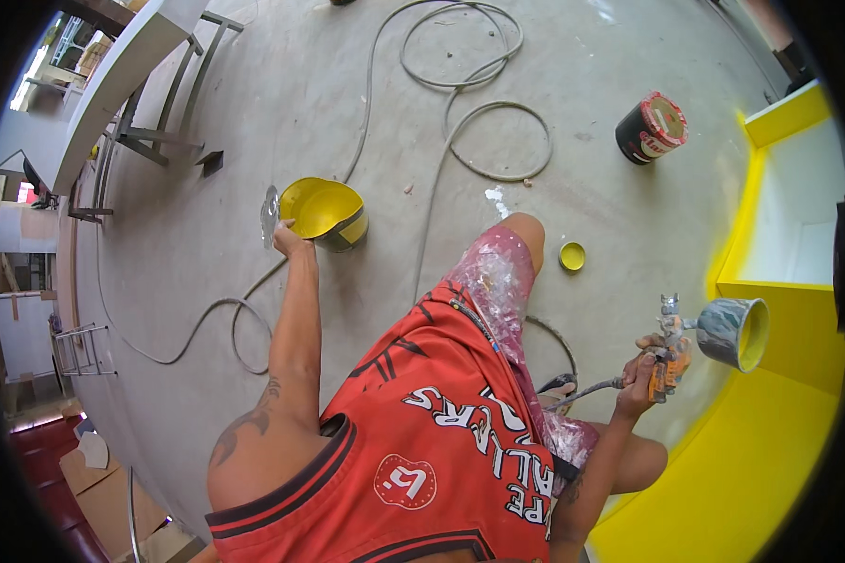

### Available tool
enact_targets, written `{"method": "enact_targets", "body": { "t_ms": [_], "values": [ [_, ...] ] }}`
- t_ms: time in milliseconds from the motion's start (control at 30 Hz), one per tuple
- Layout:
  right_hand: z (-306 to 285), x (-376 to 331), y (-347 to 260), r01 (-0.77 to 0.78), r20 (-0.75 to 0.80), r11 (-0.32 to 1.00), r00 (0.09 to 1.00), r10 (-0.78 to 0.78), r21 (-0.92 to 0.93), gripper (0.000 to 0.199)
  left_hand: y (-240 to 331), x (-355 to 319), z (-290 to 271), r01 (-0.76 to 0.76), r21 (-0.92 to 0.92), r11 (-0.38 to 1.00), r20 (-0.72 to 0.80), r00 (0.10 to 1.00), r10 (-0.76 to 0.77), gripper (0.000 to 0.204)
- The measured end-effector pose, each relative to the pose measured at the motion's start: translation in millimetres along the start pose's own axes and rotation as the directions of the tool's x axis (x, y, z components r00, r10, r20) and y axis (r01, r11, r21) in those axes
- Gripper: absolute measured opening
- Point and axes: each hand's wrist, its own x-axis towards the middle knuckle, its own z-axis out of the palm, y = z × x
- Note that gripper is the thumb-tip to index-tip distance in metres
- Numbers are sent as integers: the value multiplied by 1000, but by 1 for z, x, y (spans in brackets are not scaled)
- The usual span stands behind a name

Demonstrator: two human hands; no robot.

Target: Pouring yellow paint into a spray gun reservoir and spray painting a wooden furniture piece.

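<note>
My left hand [293,240] is closed on the rim of a paint can [344,233], its inside coated yellow and its mouth bent out of round. A grey round lid [269,216] shows beside those fingers; whether I touch it, I cannot tell. Out to the right, my right hand [640,373] grips a paint spray gun [668,352], orange and grey and smeared with paint. The gun's cup [732,334] is tipped on its side with its mouth facing right, yellow inside. A grey hose [587,392] runs to the gun by my right hand.
A yellow-painted cabinet [789,328] with white inner panels stands close on the right. A dark tin [650,129] and a small yellow-filled cap [572,256] sit on the floor. Looped hose [502,105] lies ahead. A white panel on metal trestles [160,117] stands far left.
</note>
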Motion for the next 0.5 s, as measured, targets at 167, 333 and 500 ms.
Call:
{"method": "enact_targets", "body": {
  "t_ms": [167, 333, 500],
  "values": [
    [4, -4, -3, -34, -70, 999, 997, 33, -14, 47, -18, -5, -21, 19, 26, 999, -63, 998, -18, 17],
    [4, -4, -6, -9, -23, 1000, 1000, 8, -27, 41, -37, -5, -33, 55, 34, 998, -57, 997, -53, 19],
    [5, -5, -9, 17, -59, 998, 998, -21, -59, 47, -47, 7, -49, 121, 30, 992, -194, 975, -113, 35]
  ]
}}
